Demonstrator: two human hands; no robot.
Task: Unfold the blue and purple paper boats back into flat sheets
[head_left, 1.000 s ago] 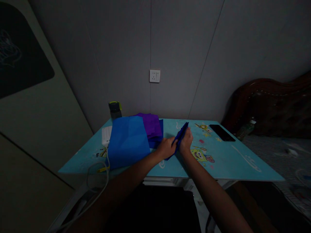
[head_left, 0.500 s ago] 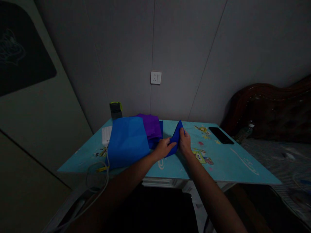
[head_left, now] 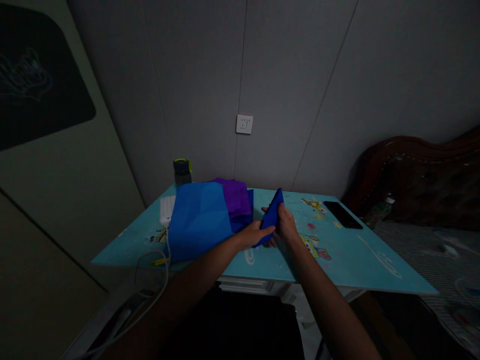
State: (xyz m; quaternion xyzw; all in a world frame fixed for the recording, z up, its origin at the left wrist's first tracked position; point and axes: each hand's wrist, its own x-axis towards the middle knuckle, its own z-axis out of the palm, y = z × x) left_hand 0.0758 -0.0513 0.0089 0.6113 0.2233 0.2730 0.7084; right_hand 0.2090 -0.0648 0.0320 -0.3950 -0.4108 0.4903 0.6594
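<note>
A folded dark blue sheet (head_left: 271,214), of paper or thin cloth, is held tilted up just above the table between my two hands. My left hand (head_left: 253,235) pinches its lower left part, thumb lying on the near face. Wrapped round its right edge is my right hand (head_left: 285,224), with some fingertips showing past the far side. Left of the hands lies a big bright blue folded sheet (head_left: 200,217). Behind that, purple sheets (head_left: 238,197) partly cover another dark blue piece (head_left: 250,198).
The table (head_left: 360,260) has a light blue cartoon-print top. A white power strip (head_left: 166,210) with a cable and a dark bottle (head_left: 182,171) stand at the left. A black phone (head_left: 342,215) lies at the right. A wall socket (head_left: 244,124) is behind; a clear bottle (head_left: 380,211) is beyond the table.
The dark blue sheet has become narrower, its flaps brought together between my hands. My left hand has shifted lower along it. The view has tilted slightly.
</note>
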